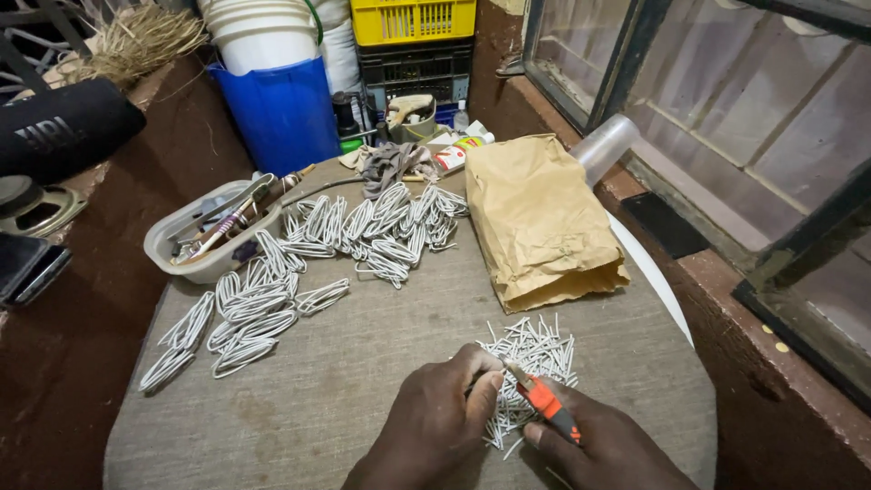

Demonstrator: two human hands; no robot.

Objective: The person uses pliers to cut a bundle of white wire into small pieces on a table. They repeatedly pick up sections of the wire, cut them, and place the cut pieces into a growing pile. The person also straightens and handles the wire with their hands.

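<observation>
Broadly, a round table (363,381) covered in grey cloth is filling the view, with a blue bin (283,111) and stacked crates (415,45) being seen at twelve o'clock and a window frame (726,136) at two o'clock. A brown paper bag (537,218) is lying at one o'clock, and white wire loops (299,272) are being spread towards ten o'clock beside a plastic tub (210,238). Short white wire pieces (535,358) are piled at five o'clock. One piece is being pinched by the left hand (435,422), curled closed. An orange-handled cutter (543,401) is being gripped by the right hand (606,449), its tip touching the pile.
</observation>
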